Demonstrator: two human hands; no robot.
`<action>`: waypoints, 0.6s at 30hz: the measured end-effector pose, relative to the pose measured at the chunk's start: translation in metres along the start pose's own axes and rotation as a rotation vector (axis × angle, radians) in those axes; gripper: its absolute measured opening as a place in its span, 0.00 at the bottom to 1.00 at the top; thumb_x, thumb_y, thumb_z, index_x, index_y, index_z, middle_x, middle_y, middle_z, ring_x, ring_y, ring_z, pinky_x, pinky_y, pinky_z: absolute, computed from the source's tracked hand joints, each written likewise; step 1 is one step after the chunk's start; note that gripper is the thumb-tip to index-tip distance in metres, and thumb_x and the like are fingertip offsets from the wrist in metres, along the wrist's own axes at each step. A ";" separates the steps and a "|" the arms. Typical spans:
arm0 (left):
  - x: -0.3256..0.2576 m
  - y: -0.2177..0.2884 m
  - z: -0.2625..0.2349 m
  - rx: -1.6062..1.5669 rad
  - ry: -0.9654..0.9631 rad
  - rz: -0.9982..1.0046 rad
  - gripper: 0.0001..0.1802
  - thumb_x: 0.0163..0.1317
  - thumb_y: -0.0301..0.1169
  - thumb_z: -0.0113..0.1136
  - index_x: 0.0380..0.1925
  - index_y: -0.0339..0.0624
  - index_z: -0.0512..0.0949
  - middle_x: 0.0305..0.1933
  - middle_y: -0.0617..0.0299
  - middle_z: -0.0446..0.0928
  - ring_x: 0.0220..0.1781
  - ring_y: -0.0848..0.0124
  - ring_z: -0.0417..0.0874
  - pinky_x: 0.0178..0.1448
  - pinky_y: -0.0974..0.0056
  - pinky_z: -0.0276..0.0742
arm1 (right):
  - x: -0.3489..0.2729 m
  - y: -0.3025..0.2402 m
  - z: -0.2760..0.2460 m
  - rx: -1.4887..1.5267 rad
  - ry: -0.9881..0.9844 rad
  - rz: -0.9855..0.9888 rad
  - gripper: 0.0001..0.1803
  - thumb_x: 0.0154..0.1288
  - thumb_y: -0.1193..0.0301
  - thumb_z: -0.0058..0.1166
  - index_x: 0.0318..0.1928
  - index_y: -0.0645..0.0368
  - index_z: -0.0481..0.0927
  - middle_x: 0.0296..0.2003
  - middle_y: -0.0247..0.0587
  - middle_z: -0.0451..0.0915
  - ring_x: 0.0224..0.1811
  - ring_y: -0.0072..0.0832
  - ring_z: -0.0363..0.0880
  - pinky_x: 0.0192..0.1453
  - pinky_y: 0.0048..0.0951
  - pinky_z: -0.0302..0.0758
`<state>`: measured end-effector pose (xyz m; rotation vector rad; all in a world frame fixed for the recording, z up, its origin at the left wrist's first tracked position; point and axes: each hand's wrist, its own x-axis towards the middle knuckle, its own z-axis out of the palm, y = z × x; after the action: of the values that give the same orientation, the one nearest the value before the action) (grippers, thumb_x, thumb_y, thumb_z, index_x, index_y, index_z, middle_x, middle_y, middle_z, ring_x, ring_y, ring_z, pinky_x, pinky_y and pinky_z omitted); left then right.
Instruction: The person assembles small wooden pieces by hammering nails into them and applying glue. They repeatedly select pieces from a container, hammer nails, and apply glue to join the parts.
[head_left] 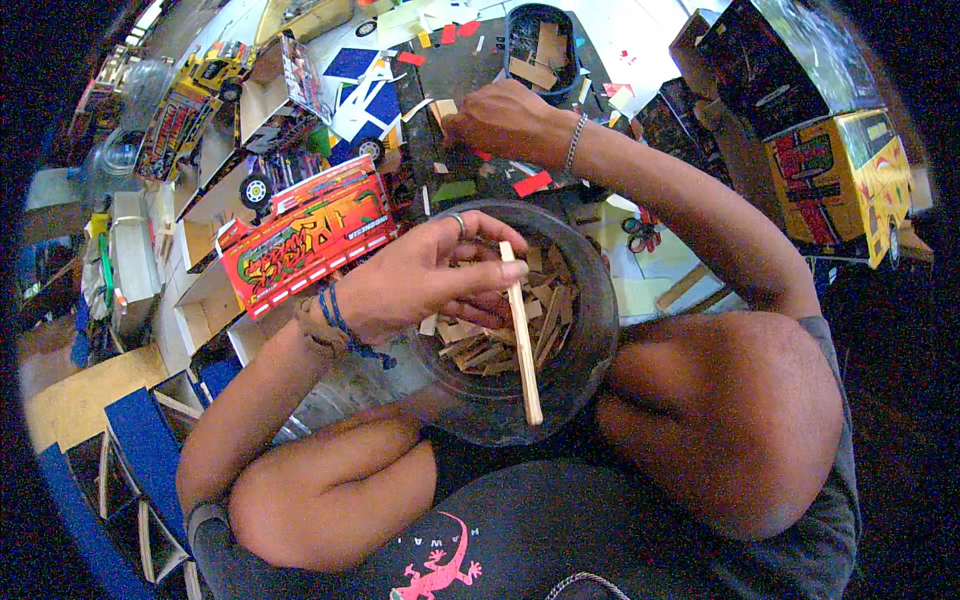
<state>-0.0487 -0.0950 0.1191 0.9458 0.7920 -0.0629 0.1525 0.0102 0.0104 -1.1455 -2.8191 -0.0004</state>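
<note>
My left hand (pixel 430 275) pinches a slim pale wooden stick (pixel 524 350) between thumb and fingers. The stick slants upright above a dark round tub (pixel 590 330) between my legs, which holds many thin wood offcuts (pixel 550 320). My right hand (pixel 505 125) reaches out over a dark board (pixel 480 65), its fingers curled down. A small tan piece of wood (pixel 441 110) shows right at those fingertips; whether they grip it is hidden. Beyond the right hand, an oval dark basket (pixel 510 72) holds flat tan wood pieces.
A red toy truck body (pixel 310 240) lies close left of my left hand, with other model trucks behind. A yellow truck (pixel 840 180) stands at the right. Scissors (pixel 640 235) lie right of the tub. Blue-sided wooden frames (pixel 140 440) are at the lower left.
</note>
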 end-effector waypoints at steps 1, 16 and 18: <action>0.001 0.001 -0.001 -0.036 0.033 -0.023 0.24 0.70 0.37 0.65 0.61 0.42 0.70 0.50 0.58 0.81 0.49 0.68 0.87 0.54 0.60 0.87 | -0.001 0.000 -0.001 0.005 -0.001 0.006 0.08 0.63 0.68 0.56 0.39 0.55 0.85 0.28 0.50 0.84 0.33 0.48 0.87 0.34 0.46 0.82; 0.002 -0.002 -0.004 -0.081 0.094 -0.111 0.21 0.72 0.40 0.63 0.58 0.43 0.73 0.47 0.62 0.80 0.46 0.71 0.86 0.54 0.58 0.87 | -0.003 0.000 -0.002 0.011 -0.001 -0.029 0.07 0.63 0.69 0.56 0.39 0.53 0.85 0.28 0.50 0.84 0.34 0.47 0.87 0.34 0.45 0.82; 0.001 -0.002 -0.003 -0.078 0.109 -0.125 0.21 0.72 0.40 0.63 0.58 0.43 0.73 0.47 0.62 0.81 0.45 0.71 0.86 0.54 0.58 0.87 | -0.004 -0.001 -0.003 0.028 0.038 -0.024 0.07 0.63 0.69 0.56 0.40 0.53 0.85 0.28 0.50 0.84 0.35 0.47 0.88 0.35 0.45 0.82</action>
<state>-0.0505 -0.0934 0.1155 0.8300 0.9477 -0.0893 0.1544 0.0066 0.0132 -1.0934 -2.7907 0.0158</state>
